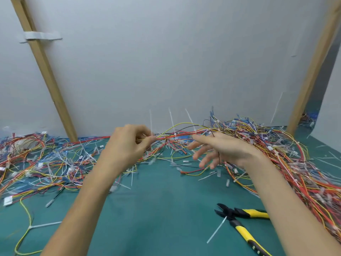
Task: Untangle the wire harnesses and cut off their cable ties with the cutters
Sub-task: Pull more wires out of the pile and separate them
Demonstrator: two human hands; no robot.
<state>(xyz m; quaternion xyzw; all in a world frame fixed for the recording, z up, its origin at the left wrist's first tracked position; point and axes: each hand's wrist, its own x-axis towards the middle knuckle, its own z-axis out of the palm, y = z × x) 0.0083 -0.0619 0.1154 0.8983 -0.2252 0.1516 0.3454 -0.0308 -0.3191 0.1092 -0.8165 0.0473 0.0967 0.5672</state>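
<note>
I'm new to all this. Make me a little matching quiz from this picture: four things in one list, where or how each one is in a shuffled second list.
Things:
1. left hand
2. right hand
3. yellow-and-black-handled cutters
4. strip of grey tape

Place or state:
A. stuck across a wooden post
B. pinching a bundle of red and yellow wires
C. fingers spread and relaxed
D. lying untouched on the green mat

Pairs: 1-B, 2-C, 3-D, 4-A
</note>
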